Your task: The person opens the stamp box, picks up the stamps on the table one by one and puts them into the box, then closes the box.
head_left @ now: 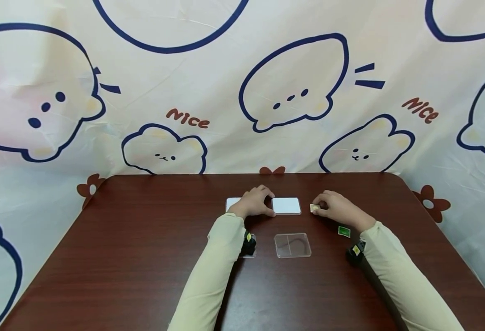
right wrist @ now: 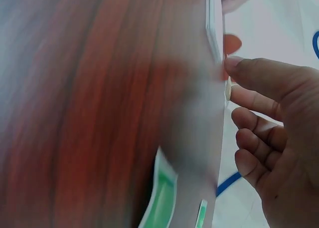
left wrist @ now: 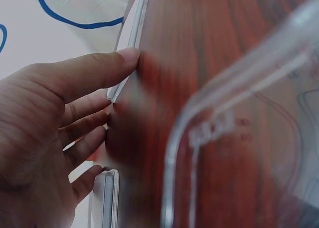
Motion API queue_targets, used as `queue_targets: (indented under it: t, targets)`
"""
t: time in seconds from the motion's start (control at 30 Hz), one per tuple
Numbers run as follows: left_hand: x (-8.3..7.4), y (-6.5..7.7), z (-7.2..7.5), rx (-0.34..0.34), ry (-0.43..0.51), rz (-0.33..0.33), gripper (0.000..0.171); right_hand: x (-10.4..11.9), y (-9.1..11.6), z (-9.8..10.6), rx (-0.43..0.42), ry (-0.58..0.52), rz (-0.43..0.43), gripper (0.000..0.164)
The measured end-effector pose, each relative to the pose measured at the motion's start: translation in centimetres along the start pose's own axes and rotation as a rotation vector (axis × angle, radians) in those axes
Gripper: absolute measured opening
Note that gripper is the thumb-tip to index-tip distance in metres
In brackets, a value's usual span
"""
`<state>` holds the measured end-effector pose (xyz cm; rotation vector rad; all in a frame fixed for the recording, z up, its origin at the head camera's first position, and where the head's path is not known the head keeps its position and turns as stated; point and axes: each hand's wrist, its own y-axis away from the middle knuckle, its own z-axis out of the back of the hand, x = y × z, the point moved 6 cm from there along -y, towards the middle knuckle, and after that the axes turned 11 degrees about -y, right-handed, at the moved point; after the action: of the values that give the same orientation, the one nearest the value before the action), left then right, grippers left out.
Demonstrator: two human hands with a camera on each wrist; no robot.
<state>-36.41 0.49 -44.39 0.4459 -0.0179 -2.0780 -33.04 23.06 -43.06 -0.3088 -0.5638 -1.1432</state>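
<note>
In the head view, my left hand [head_left: 253, 202] holds the left end of a flat white rectangular case [head_left: 286, 206], thumb at the near corner and index finger at the far one. The left wrist view shows that thumb [left wrist: 130, 56] against the case's edge [left wrist: 124, 73]. To the right, my right hand [head_left: 339, 209] pinches a small cream square piece [head_left: 314, 208] between thumb and index finger, just beside the case. In the right wrist view the piece [right wrist: 229, 92] appears edge-on, its face hidden, with the other fingers curled below.
A second white case [head_left: 231, 202] lies partly behind my left hand. Nearer on the brown table [head_left: 143, 257] are a clear plastic tray [head_left: 293, 245] and another clear piece [head_left: 253, 253], mostly covered by the left wrist. A small green packet [head_left: 344, 231] lies by my right wrist.
</note>
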Motion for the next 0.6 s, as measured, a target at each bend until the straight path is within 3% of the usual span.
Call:
queue_targets:
  t: [0.6]
  targets:
    - [0.0,0.0,0.0,0.012,-0.017,0.014,0.057,4.4,-4.5,-2.7,0.082,-0.054,0.056,0.025]
